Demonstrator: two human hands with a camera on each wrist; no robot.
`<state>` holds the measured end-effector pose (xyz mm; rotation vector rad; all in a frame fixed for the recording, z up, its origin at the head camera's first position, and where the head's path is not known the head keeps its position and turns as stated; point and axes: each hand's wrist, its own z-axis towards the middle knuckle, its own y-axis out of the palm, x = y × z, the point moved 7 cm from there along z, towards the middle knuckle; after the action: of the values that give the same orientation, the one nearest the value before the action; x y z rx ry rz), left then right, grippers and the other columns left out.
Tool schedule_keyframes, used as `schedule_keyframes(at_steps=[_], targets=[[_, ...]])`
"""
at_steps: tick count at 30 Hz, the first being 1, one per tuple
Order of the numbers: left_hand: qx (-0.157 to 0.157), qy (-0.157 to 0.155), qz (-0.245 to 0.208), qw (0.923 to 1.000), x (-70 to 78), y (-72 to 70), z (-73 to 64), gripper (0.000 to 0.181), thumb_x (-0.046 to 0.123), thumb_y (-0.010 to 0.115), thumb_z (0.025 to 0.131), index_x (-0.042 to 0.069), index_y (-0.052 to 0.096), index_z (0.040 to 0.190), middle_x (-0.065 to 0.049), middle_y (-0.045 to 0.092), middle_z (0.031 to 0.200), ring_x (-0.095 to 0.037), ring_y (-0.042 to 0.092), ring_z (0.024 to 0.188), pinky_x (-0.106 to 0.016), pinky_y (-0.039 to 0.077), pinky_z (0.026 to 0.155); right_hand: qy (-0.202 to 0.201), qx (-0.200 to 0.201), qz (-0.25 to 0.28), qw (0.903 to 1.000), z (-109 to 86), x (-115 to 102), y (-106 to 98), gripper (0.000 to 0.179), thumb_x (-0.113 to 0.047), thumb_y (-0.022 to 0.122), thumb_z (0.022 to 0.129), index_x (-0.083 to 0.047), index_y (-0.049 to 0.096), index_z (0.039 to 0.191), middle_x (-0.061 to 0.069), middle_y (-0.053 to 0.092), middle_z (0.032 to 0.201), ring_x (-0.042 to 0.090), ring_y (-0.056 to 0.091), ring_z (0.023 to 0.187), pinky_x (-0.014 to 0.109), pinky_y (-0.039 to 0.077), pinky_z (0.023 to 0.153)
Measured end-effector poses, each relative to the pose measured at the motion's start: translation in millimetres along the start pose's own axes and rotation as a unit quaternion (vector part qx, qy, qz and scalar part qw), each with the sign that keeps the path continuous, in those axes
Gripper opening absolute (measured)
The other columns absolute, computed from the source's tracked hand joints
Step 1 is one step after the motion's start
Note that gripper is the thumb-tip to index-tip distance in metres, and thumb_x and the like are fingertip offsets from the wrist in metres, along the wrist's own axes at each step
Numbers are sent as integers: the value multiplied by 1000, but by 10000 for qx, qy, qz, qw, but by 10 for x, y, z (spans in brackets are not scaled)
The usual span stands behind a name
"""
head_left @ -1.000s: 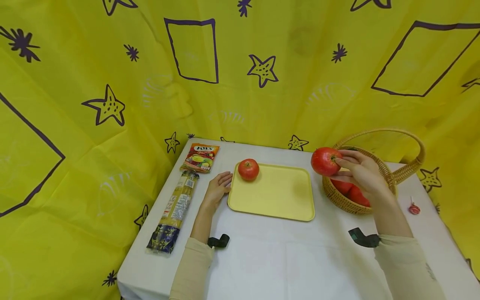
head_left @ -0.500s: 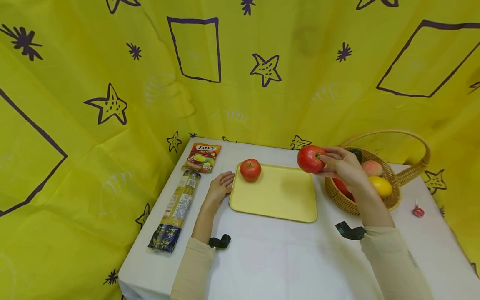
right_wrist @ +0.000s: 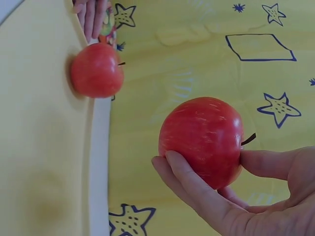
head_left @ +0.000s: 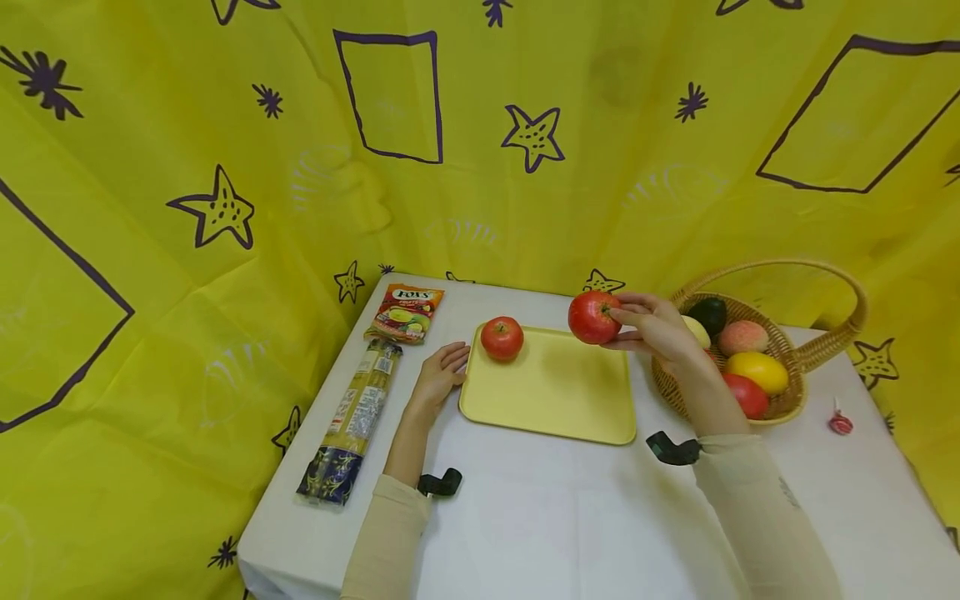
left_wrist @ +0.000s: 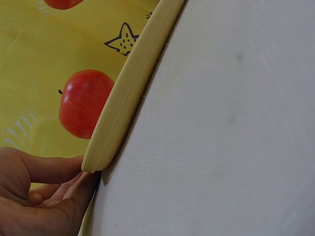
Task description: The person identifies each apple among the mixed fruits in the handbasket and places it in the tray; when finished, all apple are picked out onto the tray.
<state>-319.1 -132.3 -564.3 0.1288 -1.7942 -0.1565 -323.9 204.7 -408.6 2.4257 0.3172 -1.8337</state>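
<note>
In the head view my right hand [head_left: 651, 329] holds a red apple [head_left: 594, 317] above the right back part of a yellow tray [head_left: 547, 408]. The right wrist view shows thumb and fingers around this apple [right_wrist: 202, 140], its dark stem near the thumb. A second red apple [head_left: 502, 338] sits in the tray's back left corner. At the tray's left edge rests my left hand [head_left: 437, 379], fingers extended. Seen from the left wrist, the thumb of that hand [left_wrist: 39, 191] touches the tray rim [left_wrist: 123, 98], with the other fingers low beside it.
Right of the tray stands a wicker basket [head_left: 797, 360] with a tall handle, holding several fruits, among them a yellow one [head_left: 757, 372]. A lollipop [head_left: 840, 421] lies farther right. On the left lie a candy bag [head_left: 405, 313] and a long clear package [head_left: 352, 421]. A yellow curtain [head_left: 465, 200] hangs behind.
My right hand has carried the apple leftward from over the basket to above the tray, uncovering more fruit in the basket. The left hand stays at the tray's edge.
</note>
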Motion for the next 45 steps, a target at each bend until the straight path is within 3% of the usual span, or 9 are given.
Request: schedule_keyframes(at_steps=[6, 13, 18, 29, 37, 45], targets=[[38, 6, 33, 10000, -2, -22, -17, 65, -24, 50, 92, -2, 46, 153, -22, 50, 155, -32, 47, 145, -43, 44, 116, 144, -82, 293, 9994, 154, 108, 73, 64, -11, 56, 107, 4, 24, 160, 26, 30, 162, 26, 74, 89, 47, 58, 95], [-39, 144, 67, 9999, -3, -8, -15, 67, -26, 50, 90, -3, 46, 153, -24, 50, 154, -33, 48, 145, -43, 44, 116, 175, -46, 142, 9997, 272, 187, 127, 62, -10, 53, 108, 7, 25, 160, 29, 28, 162, 26, 75, 85, 45, 60, 93], [-11, 195, 119, 9997, -10, -15, -22, 67, -27, 49, 89, -3, 48, 152, -24, 52, 153, -34, 49, 144, -41, 46, 114, 266, -151, 34, 9995, 363, 252, 224, 62, -10, 52, 108, 7, 24, 160, 30, 22, 164, 32, 74, 93, 46, 60, 94], [-2, 131, 68, 9999, -13, -4, -16, 66, -25, 50, 91, -2, 47, 153, -22, 52, 153, -32, 48, 145, -41, 45, 115, 298, 7, -249, 9992, 579, 369, 380, 54, -7, 55, 106, 11, 34, 152, 32, 32, 158, 50, 70, 103, 48, 60, 92], [-4, 123, 95, 9999, -15, -5, -20, 67, -25, 50, 90, -1, 47, 153, -21, 51, 154, -32, 48, 145, -40, 46, 115, 505, 95, -311, 9982, 714, 506, 433, 54, -8, 56, 106, 12, 36, 152, 33, 33, 155, 51, 66, 113, 50, 58, 95], [-14, 161, 133, 9998, 16, 12, -30, 66, -25, 49, 91, -3, 46, 153, -23, 51, 153, -33, 48, 145, -42, 46, 115, 652, 203, -469, 9966, 755, 588, 491, 55, -7, 56, 105, 12, 35, 152, 34, 35, 152, 47, 67, 103, 52, 56, 99]])
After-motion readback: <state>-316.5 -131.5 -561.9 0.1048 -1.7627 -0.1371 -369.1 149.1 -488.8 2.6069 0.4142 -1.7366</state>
